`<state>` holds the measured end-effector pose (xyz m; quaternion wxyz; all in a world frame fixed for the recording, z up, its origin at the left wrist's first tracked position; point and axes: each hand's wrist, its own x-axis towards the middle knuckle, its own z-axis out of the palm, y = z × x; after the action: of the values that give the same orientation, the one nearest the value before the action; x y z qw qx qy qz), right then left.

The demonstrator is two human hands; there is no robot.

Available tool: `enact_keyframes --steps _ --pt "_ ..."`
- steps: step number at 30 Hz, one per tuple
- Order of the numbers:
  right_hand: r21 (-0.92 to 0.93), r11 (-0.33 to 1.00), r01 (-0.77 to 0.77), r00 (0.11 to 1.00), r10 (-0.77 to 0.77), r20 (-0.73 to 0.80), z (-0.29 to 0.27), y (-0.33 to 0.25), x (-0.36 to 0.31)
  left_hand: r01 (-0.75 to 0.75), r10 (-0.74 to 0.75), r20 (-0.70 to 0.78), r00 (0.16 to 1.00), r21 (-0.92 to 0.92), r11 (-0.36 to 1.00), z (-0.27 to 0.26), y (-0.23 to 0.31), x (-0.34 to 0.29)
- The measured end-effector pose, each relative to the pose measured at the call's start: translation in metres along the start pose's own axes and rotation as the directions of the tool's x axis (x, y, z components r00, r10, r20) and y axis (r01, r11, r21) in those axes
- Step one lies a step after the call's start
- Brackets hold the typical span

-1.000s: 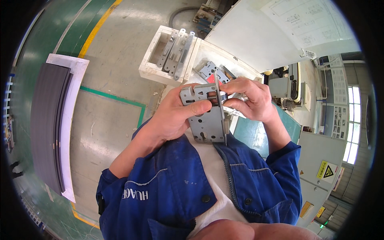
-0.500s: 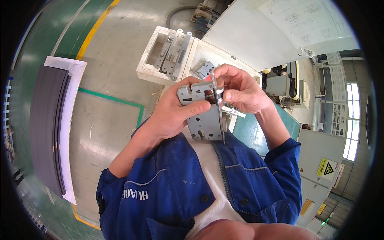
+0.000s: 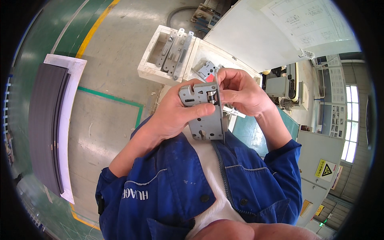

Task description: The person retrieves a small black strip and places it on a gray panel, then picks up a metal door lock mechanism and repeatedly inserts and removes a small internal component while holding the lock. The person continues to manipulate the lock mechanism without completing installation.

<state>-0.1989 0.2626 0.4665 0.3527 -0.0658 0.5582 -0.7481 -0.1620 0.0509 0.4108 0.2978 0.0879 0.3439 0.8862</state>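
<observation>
A grey metal mortise lock (image 3: 206, 127) is held up in front of my chest, its long faceplate (image 3: 220, 112) turned to the right. My left hand (image 3: 172, 106) grips the case from the left, thumb lying across its flat side. At the faceplate's upper part, my right hand (image 3: 242, 94) is closed, the thumb pressed against the latch area and the curled fingers by the plate's top end. The latch's outer end is hidden by that thumb. Inside the case window a shiny latch part (image 3: 211, 96) shows. Lower down, a bolt (image 3: 225, 123) sticks out of the faceplate.
Beyond my hands, a white wooden box (image 3: 150, 60) carries several metal lock strips (image 3: 174, 54). Another lock case (image 3: 207, 70) with a red patch lies beside it. A white panel (image 3: 248, 36) stands at upper right; dark long sheets (image 3: 48, 128) lie on a board at left.
The latch, which stuck out by my right thumb, has gone inward, and its shiny part now fills the case window. My right thumb has moved slightly left against the faceplate.
</observation>
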Motion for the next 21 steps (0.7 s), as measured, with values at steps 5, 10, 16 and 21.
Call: enact_keyframes --steps 5,10,16,21 --pt "-0.11 0.994 0.016 1.0 -0.018 -0.015 0.007 -0.004 0.0 0.028 -0.032 -0.045 0.998 -0.087 0.996 0.004 0.001 -0.001" --pt "-0.151 0.989 -0.012 0.997 0.001 -0.071 0.013 -0.003 0.001 0.036 -0.047 -0.077 0.996 -0.147 0.989 0.002 -0.002 0.0" --pt "-0.018 0.998 0.06 0.995 -0.061 -0.073 0.013 0.002 0.006 -0.05 0.027 -0.129 0.991 -0.177 0.983 -0.005 -0.002 0.011" --pt "0.052 0.987 0.153 0.986 -0.15 -0.071 0.013 0.003 0.005 -0.122 0.103 -0.133 0.986 -0.142 0.982 -0.015 0.001 0.021"
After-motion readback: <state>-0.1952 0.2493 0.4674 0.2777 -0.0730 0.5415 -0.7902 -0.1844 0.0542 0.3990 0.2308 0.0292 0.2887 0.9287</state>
